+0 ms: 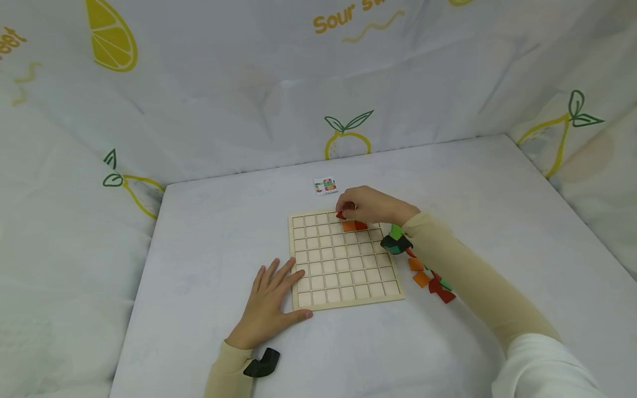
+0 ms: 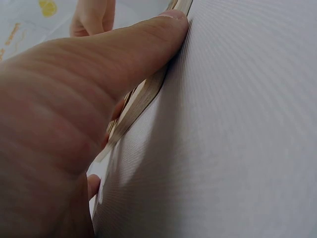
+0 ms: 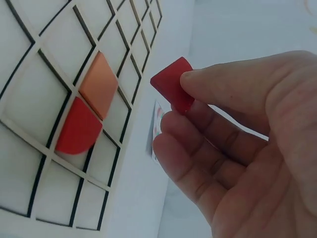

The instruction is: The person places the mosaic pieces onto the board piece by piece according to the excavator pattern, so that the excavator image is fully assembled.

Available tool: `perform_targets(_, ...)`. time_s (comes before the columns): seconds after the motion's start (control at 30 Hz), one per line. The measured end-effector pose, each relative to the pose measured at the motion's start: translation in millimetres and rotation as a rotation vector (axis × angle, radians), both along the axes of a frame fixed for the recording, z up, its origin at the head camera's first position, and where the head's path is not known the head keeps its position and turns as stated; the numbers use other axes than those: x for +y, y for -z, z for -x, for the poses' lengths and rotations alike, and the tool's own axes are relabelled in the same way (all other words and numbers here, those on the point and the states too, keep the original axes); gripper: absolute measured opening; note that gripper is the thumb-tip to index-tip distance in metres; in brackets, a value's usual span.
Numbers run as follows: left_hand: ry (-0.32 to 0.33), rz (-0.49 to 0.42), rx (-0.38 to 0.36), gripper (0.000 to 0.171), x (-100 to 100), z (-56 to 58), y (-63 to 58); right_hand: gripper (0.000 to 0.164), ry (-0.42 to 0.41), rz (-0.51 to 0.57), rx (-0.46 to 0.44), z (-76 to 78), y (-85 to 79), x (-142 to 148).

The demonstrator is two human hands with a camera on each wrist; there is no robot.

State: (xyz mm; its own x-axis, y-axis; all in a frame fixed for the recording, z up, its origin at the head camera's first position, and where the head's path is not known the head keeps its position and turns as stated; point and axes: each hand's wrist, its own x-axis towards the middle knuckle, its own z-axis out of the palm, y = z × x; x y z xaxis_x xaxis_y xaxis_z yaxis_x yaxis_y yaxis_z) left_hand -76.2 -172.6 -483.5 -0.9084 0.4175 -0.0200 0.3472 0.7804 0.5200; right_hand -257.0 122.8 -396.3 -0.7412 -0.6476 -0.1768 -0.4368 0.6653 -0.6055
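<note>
A wooden grid board [image 1: 325,301] lies on the white table. Two tiles sit in adjoining cells near its far side: an orange square tile [image 3: 100,85] and a red tile with one rounded corner [image 3: 79,128]. Above the board's far edge, my right hand [image 1: 367,204] pinches another red tile [image 3: 171,84] between thumb and fingers, apart from the cells. My left hand [image 1: 269,307] rests with spread fingers at the board's near left corner; in the left wrist view its thumb [image 2: 143,47] lies along the board's edge.
Loose red, orange, green and dark tiles [image 1: 421,278] lie right of the board, partly under the right forearm. A small printed pattern card [image 1: 325,186] lies beyond the far edge. White cloth walls [image 1: 239,110] with lemon drawings stand around the table.
</note>
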Motion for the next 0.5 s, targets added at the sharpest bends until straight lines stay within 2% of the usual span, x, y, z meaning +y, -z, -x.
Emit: perform_targets(0.5, 0.001, 0.003, -0.007, 0.087, 0, 0.0, -0.6, 0.016, -0.106, -0.112, 0.018, 3.8, 17.5, -23)
